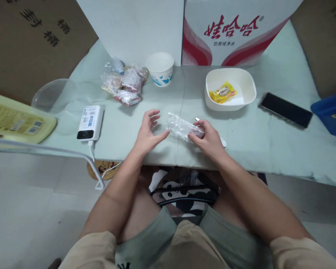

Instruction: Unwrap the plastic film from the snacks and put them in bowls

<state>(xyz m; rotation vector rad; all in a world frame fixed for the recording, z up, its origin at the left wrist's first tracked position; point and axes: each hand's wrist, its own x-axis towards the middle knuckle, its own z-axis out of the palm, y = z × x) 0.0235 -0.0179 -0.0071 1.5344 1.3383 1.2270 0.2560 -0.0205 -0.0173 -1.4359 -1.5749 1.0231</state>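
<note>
My right hand [205,138] pinches one end of a clear, crinkled plastic wrapper [177,127] just above the table. Close to the wrapper's other end is my left hand [151,131], its fingers curved and apart with nothing in them. Partly hidden by my right hand lies a small white object [223,142], whose kind I cannot make out. A tiny metallic tip [197,119] shows just beyond the right fingers. Behind that hand stands a white plastic bowl [245,93] with a yellow wrapped snack [223,93] in it.
Wrapped snack packets [127,82] lie beside a paper cup [160,69] at the back. On the left are a white power bank [91,121] with a cable and a yellow bottle [19,119]. A phone [285,110] lies right. Cardboard boxes [235,30] line the back.
</note>
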